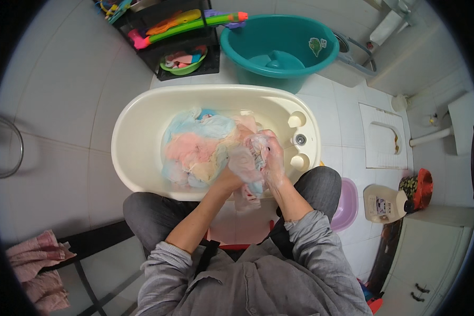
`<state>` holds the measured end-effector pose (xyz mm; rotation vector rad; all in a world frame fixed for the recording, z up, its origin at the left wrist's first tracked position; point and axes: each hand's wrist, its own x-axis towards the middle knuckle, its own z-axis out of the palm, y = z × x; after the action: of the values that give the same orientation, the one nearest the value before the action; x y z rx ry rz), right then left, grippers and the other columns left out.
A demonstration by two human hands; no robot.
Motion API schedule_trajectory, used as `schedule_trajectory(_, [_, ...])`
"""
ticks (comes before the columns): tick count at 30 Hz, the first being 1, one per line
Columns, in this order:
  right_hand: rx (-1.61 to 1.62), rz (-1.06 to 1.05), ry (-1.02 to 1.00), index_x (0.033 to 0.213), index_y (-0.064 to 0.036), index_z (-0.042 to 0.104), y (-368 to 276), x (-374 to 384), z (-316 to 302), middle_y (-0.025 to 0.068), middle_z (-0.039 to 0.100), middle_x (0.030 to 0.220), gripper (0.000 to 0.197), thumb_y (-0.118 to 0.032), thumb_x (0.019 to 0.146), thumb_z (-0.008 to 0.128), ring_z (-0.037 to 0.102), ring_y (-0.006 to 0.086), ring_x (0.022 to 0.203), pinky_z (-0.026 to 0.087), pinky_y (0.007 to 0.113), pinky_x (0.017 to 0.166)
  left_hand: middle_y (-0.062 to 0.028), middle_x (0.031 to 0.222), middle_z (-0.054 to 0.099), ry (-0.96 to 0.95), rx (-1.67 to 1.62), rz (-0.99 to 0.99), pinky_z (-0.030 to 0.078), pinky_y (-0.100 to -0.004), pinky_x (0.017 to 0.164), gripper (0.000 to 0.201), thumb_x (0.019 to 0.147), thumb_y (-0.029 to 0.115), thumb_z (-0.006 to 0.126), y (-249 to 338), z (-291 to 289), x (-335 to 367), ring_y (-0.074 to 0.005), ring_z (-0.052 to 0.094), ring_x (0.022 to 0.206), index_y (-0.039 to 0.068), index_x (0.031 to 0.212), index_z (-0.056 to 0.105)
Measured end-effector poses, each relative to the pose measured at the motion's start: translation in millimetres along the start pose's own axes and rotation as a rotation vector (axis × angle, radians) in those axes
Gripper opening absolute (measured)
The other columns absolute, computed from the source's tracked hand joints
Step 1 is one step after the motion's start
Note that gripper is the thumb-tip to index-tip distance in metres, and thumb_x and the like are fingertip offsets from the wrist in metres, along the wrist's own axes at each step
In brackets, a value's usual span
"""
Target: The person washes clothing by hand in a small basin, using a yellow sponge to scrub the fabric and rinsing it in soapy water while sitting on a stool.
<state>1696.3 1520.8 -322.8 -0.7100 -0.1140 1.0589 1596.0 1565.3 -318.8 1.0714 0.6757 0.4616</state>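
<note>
A bundle of wet cloth, pale with coloured print, is bunched between my two hands over the near right part of a cream bathtub. My right hand grips its right side with bent, wet fingers. My left hand holds it from the left, its fingers mostly covered by fabric. A loose end of the bundle hangs over the tub's near rim. Left of my hands, a heap of wet laundry in light blue, pink and cream lies in water.
Behind the tub stand a large teal basin and a black rack with toys. On my right are a purple basin, a plastic jug and a squat toilet. Pink towels hang at lower left.
</note>
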Motion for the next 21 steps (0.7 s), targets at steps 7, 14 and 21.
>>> schedule_trajectory(7, [-0.507, -0.242, -0.258, 0.093, -0.0016, 0.047, 5.7, 21.7, 21.3, 0.0139, 0.055, 0.088, 0.026, -0.005, 0.069, 0.055, 0.054, 0.0217, 0.087, 0.042, 0.027, 0.075, -0.0036, 0.086, 0.051, -0.151, 0.404, 0.363, 0.041, -0.0252, 0.068, 0.034, 0.059, 0.006, 0.063, 3.3, -20.0, 8.9, -0.0131, 0.050, 0.078, 0.004, 0.091, 0.051])
schedule_trajectory(14, [-0.763, 0.235, -0.482, 0.105, 0.0006, 0.051, -4.7, 39.5, 31.9, 0.0123, 0.058, 0.091, 0.035, -0.001, 0.070, 0.055, 0.053, 0.0191, 0.092, 0.042, 0.028, 0.079, -0.0046, 0.087, 0.053, -0.261, -0.503, -0.325, 0.042, -0.0240, 0.068, 0.039, 0.067, 0.008, 0.063, 24.2, -18.3, -12.2, -0.0111, 0.052, 0.079, 0.004, 0.102, 0.047])
schedule_trajectory(21, [-1.101, -0.115, -0.362, 0.089, 0.0006, 0.057, 28.4, 47.8, 24.5, 0.0072, 0.059, 0.089, 0.019, 0.002, 0.074, 0.045, 0.053, 0.0148, 0.080, 0.042, 0.026, 0.073, -0.0042, 0.094, 0.053, 0.103, 0.222, 0.001, 0.042, -0.0274, 0.070, 0.043, 0.064, 0.011, 0.062, -29.1, -26.2, 8.5, -0.0139, 0.052, 0.084, 0.004, 0.104, 0.048])
